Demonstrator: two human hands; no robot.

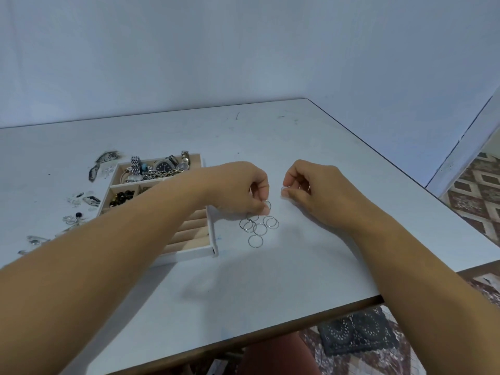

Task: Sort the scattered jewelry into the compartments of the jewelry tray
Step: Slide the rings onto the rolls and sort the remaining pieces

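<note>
Several thin silver rings [259,229] lie in a small cluster on the white table, just right of the jewelry tray [200,252]. My left hand [243,189] reaches over the tray and pinches one silver ring [267,204] at the top of the cluster. My right hand [313,189] hovers to the right of it, fingers curled, pinching a small silver piece [284,188] between thumb and forefinger. The tray's far compartment holds watches and chains [162,169]; a middle compartment holds dark beads [121,197]. My left forearm hides part of the tray's ring rolls.
Loose small jewelry pieces [73,220] are scattered on the table left of the tray, beside dark scuffs. The table's right edge [405,174] and near edge [270,336] drop to a patterned floor.
</note>
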